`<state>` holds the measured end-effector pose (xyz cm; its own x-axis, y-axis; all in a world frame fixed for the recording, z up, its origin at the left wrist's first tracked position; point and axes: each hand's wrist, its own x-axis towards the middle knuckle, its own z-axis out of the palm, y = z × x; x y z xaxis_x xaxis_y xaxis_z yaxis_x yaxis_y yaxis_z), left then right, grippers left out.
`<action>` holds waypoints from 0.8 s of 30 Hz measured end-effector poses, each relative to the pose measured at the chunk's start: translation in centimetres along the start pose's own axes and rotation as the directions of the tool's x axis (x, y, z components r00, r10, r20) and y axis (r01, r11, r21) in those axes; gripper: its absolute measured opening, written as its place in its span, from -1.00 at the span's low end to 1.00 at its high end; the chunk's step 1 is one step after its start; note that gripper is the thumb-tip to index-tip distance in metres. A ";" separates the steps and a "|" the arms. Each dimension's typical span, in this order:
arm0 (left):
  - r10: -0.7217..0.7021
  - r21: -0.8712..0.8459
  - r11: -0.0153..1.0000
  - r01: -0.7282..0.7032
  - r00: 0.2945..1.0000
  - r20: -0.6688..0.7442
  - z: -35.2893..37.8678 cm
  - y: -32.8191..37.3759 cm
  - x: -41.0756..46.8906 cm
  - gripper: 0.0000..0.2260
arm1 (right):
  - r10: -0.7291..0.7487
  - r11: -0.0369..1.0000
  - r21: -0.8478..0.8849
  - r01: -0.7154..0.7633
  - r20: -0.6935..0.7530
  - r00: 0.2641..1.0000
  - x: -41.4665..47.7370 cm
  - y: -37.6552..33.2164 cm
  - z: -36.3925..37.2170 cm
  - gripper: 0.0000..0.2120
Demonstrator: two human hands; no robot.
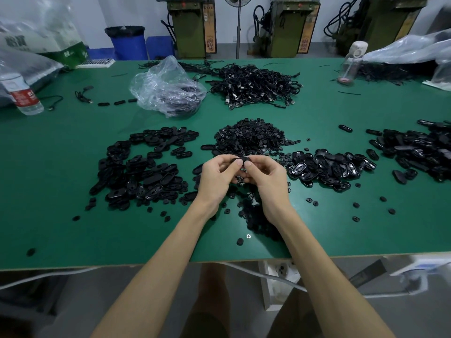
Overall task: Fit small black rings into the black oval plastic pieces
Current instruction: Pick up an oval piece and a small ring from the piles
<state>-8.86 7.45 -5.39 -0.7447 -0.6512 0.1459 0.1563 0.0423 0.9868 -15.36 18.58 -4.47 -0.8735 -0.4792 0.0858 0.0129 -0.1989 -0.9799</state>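
Note:
My left hand and my right hand meet above the middle of the green table. Together they pinch one black oval plastic piece between thumbs and fingertips; both thumbs press on its top. Whether a ring sits in it is hidden by my fingers. Behind the hands lies a heap of small black rings. A pile of black oval pieces spreads on the left. Another pile of oval pieces, some showing their hollow side, lies on the right.
A further pile of ovals lies far right, a heap of black cables and a crumpled clear bag at the back. A water bottle stands far left, another bottle back right. Loose rings dot the near table.

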 end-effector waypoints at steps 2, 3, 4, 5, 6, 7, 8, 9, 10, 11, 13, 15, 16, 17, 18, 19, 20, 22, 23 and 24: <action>0.018 0.009 1.000 -0.018 1.000 0.015 0.0 0.1 -0.1 -0.95 | 0.006 1.000 -0.015 -0.006 -0.008 1.000 0.0 0.0 -0.1 -0.93; 0.026 0.018 0.999 -0.026 1.000 0.017 0.0 0.1 -0.2 -0.93 | 0.008 1.000 -0.014 -0.008 -0.009 1.000 0.1 0.1 -0.1 -0.93; 0.035 0.029 0.999 -0.035 0.999 0.016 0.0 0.1 -0.3 -0.91 | 0.011 1.000 -0.014 -0.011 -0.008 1.000 0.1 0.1 -0.1 -0.93; 0.044 0.047 0.998 -0.045 0.999 0.013 0.0 0.1 -0.3 -0.90 | 0.014 1.000 -0.019 -0.014 -0.008 1.000 0.1 0.1 -0.1 -0.92; 0.054 0.068 0.996 -0.055 0.998 0.014 0.1 0.1 -0.3 -0.92 | 0.017 1.000 -0.027 -0.017 -0.010 1.000 0.1 0.1 0.0 -0.91; 0.066 0.098 0.993 -0.068 0.998 0.022 0.1 -0.1 -0.3 -0.95 | 0.019 0.999 -0.036 -0.020 -0.012 1.000 0.1 0.1 0.1 -0.91; 0.081 0.128 0.988 -0.084 0.996 0.034 0.2 -0.1 -0.3 -0.98 | 0.020 0.999 -0.048 -0.021 -0.016 1.000 0.1 0.1 0.1 -0.91; 0.097 0.166 0.981 -0.102 0.995 0.036 0.3 -0.2 -0.3 -0.95 | 0.020 0.998 -0.062 -0.022 -0.021 1.000 0.1 0.1 0.2 -0.91; 0.117 0.202 0.972 -0.122 0.992 0.035 0.3 -0.3 -0.3 -0.91 | 0.019 0.997 -0.077 -0.021 -0.025 1.000 0.1 0.2 0.3 -0.91; 0.137 0.238 0.961 -0.141 0.990 0.032 0.3 -0.4 -0.3 -0.89 | 0.017 0.996 -0.091 -0.019 -0.027 0.999 0.2 0.2 0.3 -0.90; 0.169 0.287 0.942 -0.172 0.985 0.036 0.4 -0.5 -0.4 -0.87 | 0.015 0.994 -0.112 -0.018 -0.028 0.999 0.2 0.3 0.3 -0.90; 0.181 0.305 0.934 -0.184 0.983 0.041 0.4 -0.6 -0.3 -0.85 | 0.021 0.992 -0.121 -0.024 -0.026 0.999 0.3 0.4 0.3 -0.91; 0.183 0.317 0.930 -0.186 0.982 0.040 0.4 -0.6 -0.3 -0.85 | 0.028 0.992 -0.120 -0.031 -0.023 0.999 0.3 0.4 0.2 -0.91; 0.185 0.333 0.924 -0.187 0.982 0.038 0.5 -0.6 -0.3 -0.84 | 0.039 0.992 -0.117 -0.041 -0.019 0.999 0.3 0.4 0.2 -0.91; 0.187 0.351 0.917 -0.188 0.982 0.038 0.5 -0.6 -0.3 -0.84 | 0.052 0.992 -0.112 -0.053 -0.012 0.999 0.3 0.4 0.2 -0.91; 0.188 0.368 0.911 -0.189 0.981 0.039 0.6 -0.6 -0.3 -0.84 | 0.063 0.992 -0.107 -0.063 -0.004 0.998 0.3 0.4 0.3 -0.91; 0.187 0.380 0.905 -0.189 0.981 0.042 0.6 -0.6 -0.4 -0.84 | 0.071 0.992 -0.105 -0.070 0.003 0.998 0.3 0.4 0.3 -0.91; 0.183 0.396 0.899 -0.189 0.982 0.053 0.7 -0.6 -0.4 -0.85 | 0.074 0.990 -0.122 -0.072 0.013 0.997 0.3 0.4 0.4 -0.91; 0.180 0.401 0.896 -0.189 0.982 0.061 0.6 -0.6 -0.4 -0.86 | 0.073 0.988 -0.134 -0.070 0.015 0.997 0.3 0.4 0.4 -0.91; 0.180 0.404 0.894 -0.191 0.981 0.067 0.6 -0.6 -0.5 -0.87 | 0.073 0.987 -0.141 -0.070 0.015 0.997 0.3 0.4 0.4 -0.91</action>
<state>-9.02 8.22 -6.01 -0.7462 -0.5809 0.3254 0.0200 0.4690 0.8830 -15.42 17.98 -4.73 -0.8629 -0.5050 0.0164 0.0057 -0.0421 -0.9991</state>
